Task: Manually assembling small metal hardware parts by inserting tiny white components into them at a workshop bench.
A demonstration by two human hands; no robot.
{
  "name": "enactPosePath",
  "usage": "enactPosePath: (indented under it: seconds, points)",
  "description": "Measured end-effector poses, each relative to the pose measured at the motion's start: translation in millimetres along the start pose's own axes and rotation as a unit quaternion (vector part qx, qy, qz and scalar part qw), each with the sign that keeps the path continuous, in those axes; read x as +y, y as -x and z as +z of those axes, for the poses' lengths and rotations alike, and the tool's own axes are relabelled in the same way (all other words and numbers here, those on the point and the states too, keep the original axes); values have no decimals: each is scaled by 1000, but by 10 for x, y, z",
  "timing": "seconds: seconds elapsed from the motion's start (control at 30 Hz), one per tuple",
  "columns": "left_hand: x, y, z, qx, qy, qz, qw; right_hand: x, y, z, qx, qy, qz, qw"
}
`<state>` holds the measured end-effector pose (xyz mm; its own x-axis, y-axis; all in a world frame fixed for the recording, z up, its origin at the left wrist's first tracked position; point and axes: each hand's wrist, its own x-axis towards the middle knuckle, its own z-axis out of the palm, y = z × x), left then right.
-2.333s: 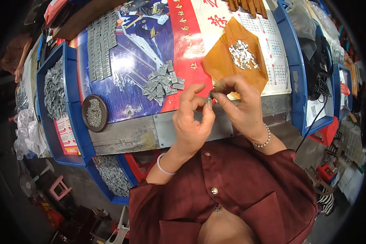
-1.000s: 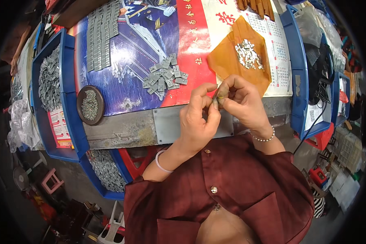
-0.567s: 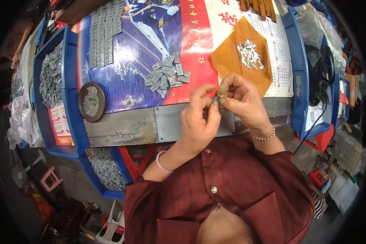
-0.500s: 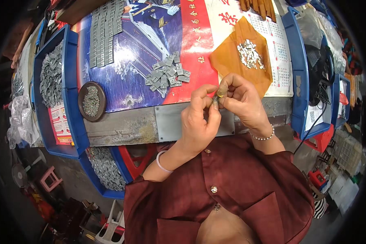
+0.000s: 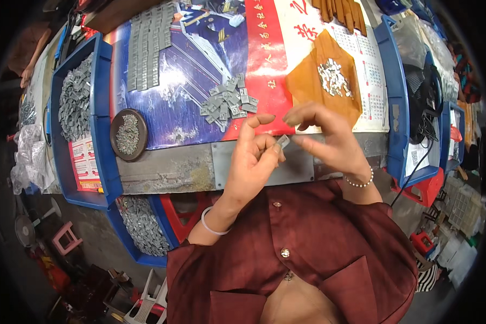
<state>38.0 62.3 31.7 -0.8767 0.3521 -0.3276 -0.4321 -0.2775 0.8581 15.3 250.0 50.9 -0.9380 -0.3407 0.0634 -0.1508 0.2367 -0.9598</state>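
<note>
My left hand pinches a small grey rectangular part between thumb and fingers, its index finger stretched out above. Just to the right, my right hand is open, thumb and fingers apart, with nothing seen in it. Beyond my left hand lies a loose pile of similar grey parts on the printed poster sheet. Past my right hand, small white-silver pieces are heaped on a brown-orange sheet.
Rows of grey parts line the far left. A round dark dish holds tiny metal pieces. Blue bins with grey parts flank the left; another blue bin stands right. Brown strips lie at the back.
My hands have moved apart: the right fingers have let go and opened to the right, while the left keeps the grey part, now in plain view. The view has shifted slightly.
</note>
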Motion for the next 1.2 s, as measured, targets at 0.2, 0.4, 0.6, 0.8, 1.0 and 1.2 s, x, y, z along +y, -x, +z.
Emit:
enactPosePath:
  seconds: [0.2, 0.4, 0.6, 0.8, 1.0, 1.2]
  points:
    - [98, 88, -217, -62, 20, -17, 998, -265, -141, 7, -170, 148, -108, 968]
    - [161, 229, -449, 23, 64, 102, 992, -430, -616, 150, -200, 191, -156, 948]
    - [-190, 325, -687, 205, -188, 270, 922, 104, -1875, 487, -40, 207, -173, 962]
    - [-583, 422, -848, 255, -321, 343, 845, 514, -2394, 1064, -54, 255, -177, 949]
    - [-585, 416, -880, 259, -297, 347, 851, 570, -2562, 1210, -25, 259, -182, 948]
    - [-617, 421, -881, 253, -286, 338, 860, 576, -2590, 1237, -14, 243, -188, 952]
